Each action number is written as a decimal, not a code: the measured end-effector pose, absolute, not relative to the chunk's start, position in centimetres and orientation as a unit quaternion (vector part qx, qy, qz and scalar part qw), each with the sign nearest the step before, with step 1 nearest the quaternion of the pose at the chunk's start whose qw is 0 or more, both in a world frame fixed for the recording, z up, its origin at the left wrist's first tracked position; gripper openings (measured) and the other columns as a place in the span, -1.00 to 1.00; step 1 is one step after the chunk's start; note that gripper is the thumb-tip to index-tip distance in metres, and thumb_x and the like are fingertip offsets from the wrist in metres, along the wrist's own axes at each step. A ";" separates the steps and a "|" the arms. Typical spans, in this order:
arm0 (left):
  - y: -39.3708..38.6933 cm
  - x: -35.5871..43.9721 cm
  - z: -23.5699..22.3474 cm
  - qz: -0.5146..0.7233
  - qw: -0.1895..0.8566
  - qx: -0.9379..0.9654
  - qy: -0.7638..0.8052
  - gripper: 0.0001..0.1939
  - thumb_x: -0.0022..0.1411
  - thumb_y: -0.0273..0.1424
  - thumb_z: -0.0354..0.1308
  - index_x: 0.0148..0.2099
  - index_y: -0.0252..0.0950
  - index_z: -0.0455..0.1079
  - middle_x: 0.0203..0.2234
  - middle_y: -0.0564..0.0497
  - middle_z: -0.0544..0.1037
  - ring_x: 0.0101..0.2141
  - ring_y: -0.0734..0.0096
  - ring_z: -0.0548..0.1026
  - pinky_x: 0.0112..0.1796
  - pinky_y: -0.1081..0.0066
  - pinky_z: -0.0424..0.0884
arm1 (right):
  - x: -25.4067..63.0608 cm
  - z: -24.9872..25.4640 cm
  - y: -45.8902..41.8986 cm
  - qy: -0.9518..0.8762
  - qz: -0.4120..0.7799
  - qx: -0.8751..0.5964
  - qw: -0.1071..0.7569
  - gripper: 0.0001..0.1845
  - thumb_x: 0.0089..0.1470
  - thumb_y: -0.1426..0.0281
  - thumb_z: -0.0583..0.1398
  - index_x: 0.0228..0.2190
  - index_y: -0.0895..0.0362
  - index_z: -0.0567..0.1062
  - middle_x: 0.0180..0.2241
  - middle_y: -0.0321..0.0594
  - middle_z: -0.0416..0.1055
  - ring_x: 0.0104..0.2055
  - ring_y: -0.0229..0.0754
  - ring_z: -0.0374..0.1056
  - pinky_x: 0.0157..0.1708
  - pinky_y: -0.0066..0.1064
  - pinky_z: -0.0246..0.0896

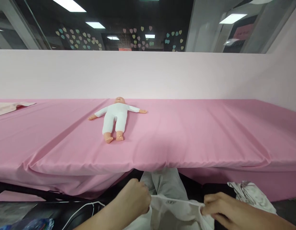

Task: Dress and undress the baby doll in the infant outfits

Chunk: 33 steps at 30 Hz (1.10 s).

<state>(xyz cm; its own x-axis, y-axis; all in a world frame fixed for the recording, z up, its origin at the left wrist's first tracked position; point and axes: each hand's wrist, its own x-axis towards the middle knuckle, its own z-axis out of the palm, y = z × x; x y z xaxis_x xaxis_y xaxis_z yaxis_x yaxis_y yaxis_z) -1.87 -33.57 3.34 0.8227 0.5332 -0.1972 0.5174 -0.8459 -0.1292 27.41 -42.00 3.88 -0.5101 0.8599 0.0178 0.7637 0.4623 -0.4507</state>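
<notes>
Head view: left hand [138, 197] clenched on one end of the cloth [176, 212] edge, right hand [217, 207] pinching the other, presumably for even tension; cloth over the lap [165, 182], edge running left-right; full long axis cropped; doll [116, 114] supine on pink sheet [186, 137], feet nearest.

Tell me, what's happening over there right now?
A person holds a pale cloth spread between their two hands, the left hand and right hand each gripping its upper edge above their lap. A doll in white lies on the pink sheet, arms spread, with neither hand on it. A crumpled cloth lies beyond the right hand.
</notes>
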 end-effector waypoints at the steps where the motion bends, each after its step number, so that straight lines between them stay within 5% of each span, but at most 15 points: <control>1: -33.4 -2.2 4.7 0.069 0.064 -0.959 -0.266 -0.95 0.03 -0.45 0.23 -0.46 -0.28 0.48 -0.60 -0.03 0.49 -0.50 0.24 0.46 -0.57 0.35 0.15 | 27.3 5.0 -41.4 -0.849 0.209 -0.472 0.115 -0.66 0.12 0.45 0.00 -0.21 -0.10 0.49 -0.34 -0.32 0.48 -0.28 -0.24 0.42 -0.31 -0.51 0.32; 4: -32.6 -3.3 8.3 -0.043 0.159 -0.957 -0.240 -0.88 0.02 -0.52 0.19 -0.53 -0.28 0.40 -0.62 0.01 0.43 -0.54 0.33 0.38 -0.57 0.36 0.05 | 27.8 8.1 -39.5 -0.837 0.200 -0.493 0.127 -0.60 0.16 0.39 0.00 0.02 -0.07 0.34 -0.24 -0.24 0.49 -0.24 -0.17 0.43 -0.29 -0.43 0.34; 8: -30.8 -4.4 11.9 -0.140 0.228 -0.932 -0.245 -0.75 0.09 -0.50 0.06 -0.62 -0.27 0.29 -0.69 0.04 0.35 -0.62 0.42 0.25 -0.57 0.37 -0.03 | 29.3 11.0 -37.4 -0.868 0.109 -0.470 0.121 -0.69 0.20 0.40 -0.03 -0.11 -0.01 0.43 -0.27 -0.24 0.49 -0.30 -0.23 0.42 -0.33 -0.44 0.30; 14: -28.9 -3.3 13.7 -0.122 0.171 -0.915 -0.345 -0.64 0.11 -0.39 -0.03 -0.71 -0.30 0.19 -0.75 0.03 0.28 -0.68 0.51 0.14 -0.57 0.38 -0.08 | 28.8 12.5 -36.1 -0.905 -0.188 -0.377 0.050 -0.65 0.14 0.59 -0.04 -0.24 0.07 0.47 -0.41 -0.21 0.38 -0.40 -0.26 0.27 -0.51 -0.47 0.10; 19: -28.6 -2.3 14.7 -0.149 0.124 -0.902 -0.387 -0.64 0.11 -0.28 -0.02 -0.67 -0.30 0.18 -0.71 0.04 0.32 -0.66 0.51 0.20 -0.56 0.41 -0.07 | 27.2 13.7 -36.2 -0.887 -0.283 -0.354 0.090 -0.67 0.11 0.59 0.02 -0.19 0.08 0.47 -0.55 -0.26 0.25 -0.46 -0.26 0.14 -0.50 -0.46 0.06; 27: -28.1 -1.2 12.8 -0.275 -0.042 -0.837 -0.472 -0.77 0.02 -0.39 0.01 -0.59 -0.27 0.03 -0.74 0.15 0.17 -0.66 0.53 0.14 -0.58 0.47 -0.04 | 24.8 9.8 -35.6 -0.779 -0.207 -0.473 0.355 -0.68 0.17 0.45 0.01 -0.09 0.10 0.44 -0.62 -0.34 0.17 -0.58 -0.32 0.10 -0.57 -0.49 0.06; 30: -27.6 0.5 9.2 -0.379 -0.178 -0.775 -0.473 -0.88 -0.03 -0.48 -0.01 -0.49 -0.25 0.06 -0.68 0.18 0.17 -0.61 0.53 0.17 -0.56 0.50 0.05 | 22.3 6.4 -33.9 -0.695 -0.101 -0.564 0.433 -0.63 0.18 0.38 -0.01 0.01 0.11 0.32 -0.36 -0.17 0.41 -0.44 -0.24 0.28 -0.39 -0.38 0.25; 33: -27.6 2.5 6.1 -0.489 -0.290 -0.679 -0.464 -0.87 -0.04 -0.50 -0.01 -0.44 -0.24 0.05 -0.63 0.19 0.14 -0.59 0.54 0.17 -0.55 0.52 0.13 | 18.8 4.3 -32.5 -0.639 -0.002 -0.583 0.502 -0.62 0.18 0.32 -0.04 0.02 0.08 0.26 -0.09 -0.06 0.36 -0.15 -0.12 0.32 -0.16 -0.23 0.28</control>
<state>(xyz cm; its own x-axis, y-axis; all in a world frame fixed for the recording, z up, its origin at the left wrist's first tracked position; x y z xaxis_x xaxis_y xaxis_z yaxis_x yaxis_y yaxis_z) 2.47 -27.57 6.08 0.0913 0.9139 0.3956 0.3468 -0.4016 0.8476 18.78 -32.54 4.31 0.1842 0.7432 0.6433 0.7468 0.3197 -0.5832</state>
